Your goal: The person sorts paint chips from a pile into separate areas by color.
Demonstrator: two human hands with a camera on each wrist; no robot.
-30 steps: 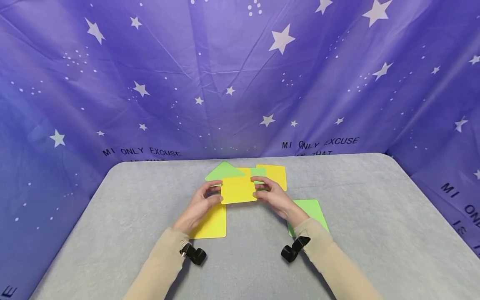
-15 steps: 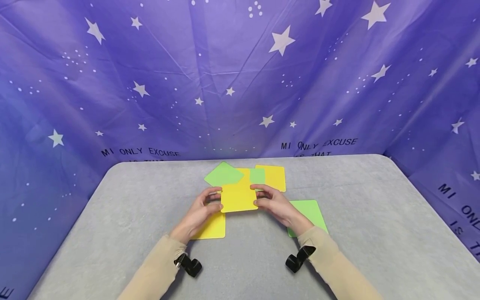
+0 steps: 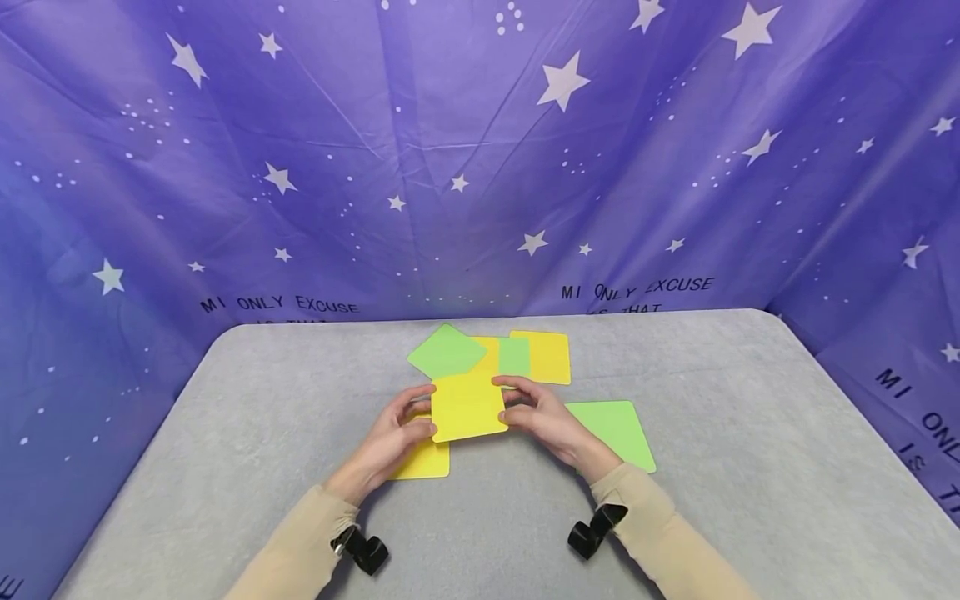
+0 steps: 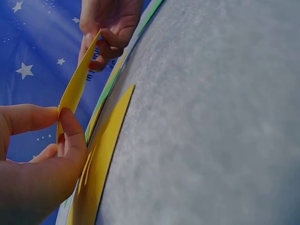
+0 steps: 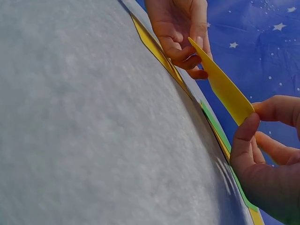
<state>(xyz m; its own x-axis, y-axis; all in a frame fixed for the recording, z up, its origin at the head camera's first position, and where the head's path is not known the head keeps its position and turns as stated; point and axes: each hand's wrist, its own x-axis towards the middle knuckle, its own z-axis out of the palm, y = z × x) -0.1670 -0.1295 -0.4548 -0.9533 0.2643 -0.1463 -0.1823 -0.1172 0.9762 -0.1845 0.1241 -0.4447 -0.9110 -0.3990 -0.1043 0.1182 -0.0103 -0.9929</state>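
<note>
Filling everything beyond both grips, a purple-blue star-printed backdrop (image 3: 450, 125), lettering running along its lower folds. Below and all around the grips, here's the grey tabletop (image 3: 510, 517). Two beige sleeves come in next, the left sleeve (image 3: 288, 542) behind the left grip (image 3: 384, 439), the right sleeve (image 3: 671, 542) behind the right grip (image 3: 552, 422).

And both grips are at work! Left thumb and fingers pinch one side edge of the held yellow card (image 3: 468, 408), right thumb and fingers pinch the opposite edge. There it is, strung between the two, raised clear of the tabletop, tilted, its broad face to the head camera and slightly bowed in the wrist views.

Out to the right of the right grip, partly behind the hand and wrist, lies the near green card (image 3: 615, 433). Beyond the left grip, the turned green card (image 3: 447, 352), corner pointing away. Under the left grip, partly covered, the lower yellow card (image 3: 429, 462). Straight beyond the right grip, the far yellow card (image 3: 551, 358); left of it a green strip (image 3: 515, 356), then a yellow patch (image 3: 489, 356), their layering hard to call. Smallest of all, just behind each grip: a black wrist device (image 3: 363, 550).
</note>
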